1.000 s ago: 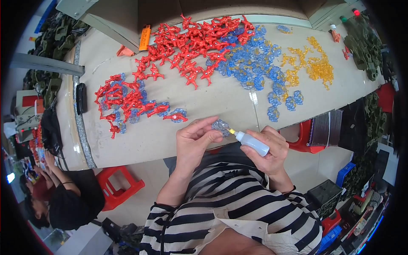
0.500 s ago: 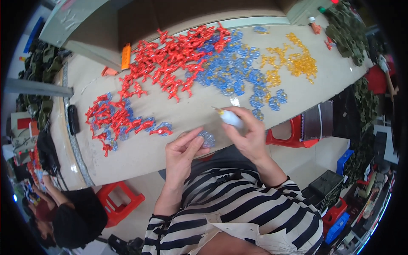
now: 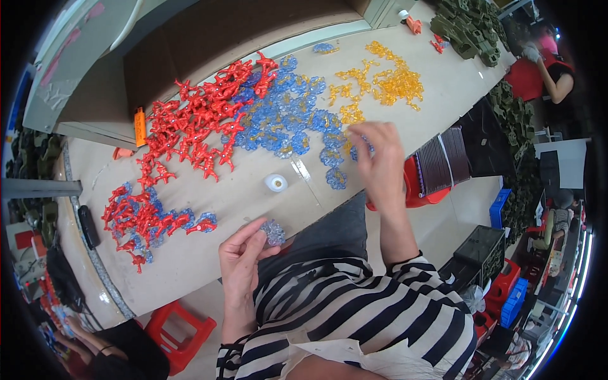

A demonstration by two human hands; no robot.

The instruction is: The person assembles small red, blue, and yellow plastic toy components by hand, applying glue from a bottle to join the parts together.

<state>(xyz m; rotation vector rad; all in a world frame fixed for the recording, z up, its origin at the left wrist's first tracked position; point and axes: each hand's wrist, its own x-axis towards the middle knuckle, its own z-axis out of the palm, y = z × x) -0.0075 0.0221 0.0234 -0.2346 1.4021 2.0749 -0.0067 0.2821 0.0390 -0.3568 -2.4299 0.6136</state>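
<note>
My left hand [image 3: 244, 252] pinches a translucent bluish plastic piece [image 3: 273, 233] between thumb and fingers, just above the table's near edge. To the right, my right hand [image 3: 383, 155] reaches over the blue and yellow pieces, its thumb and index finger apart. A small blue piece [image 3: 362, 149] shows by its fingertips; whether they touch it is hard to tell. Upright on the table between my hands stands a white squeeze bottle [image 3: 276, 183], its tip toward me. Clear blue pieces [image 3: 278, 114], some with yellow parts on them, lie heaped behind it.
Red figure-like pieces [image 3: 196, 120] are piled at the back left; red and blue ones [image 3: 142, 218] lie nearer. Loose yellow pieces [image 3: 396, 79] spread at the back right. An orange box cutter [image 3: 140, 126] leans by the shelf [image 3: 95, 101]. Red stools [image 3: 180, 335] stand beside the table.
My right hand has set the white bottle down on the table and moved right to the blue and yellow pieces. My left hand still holds its piece. The whole view has shifted.
</note>
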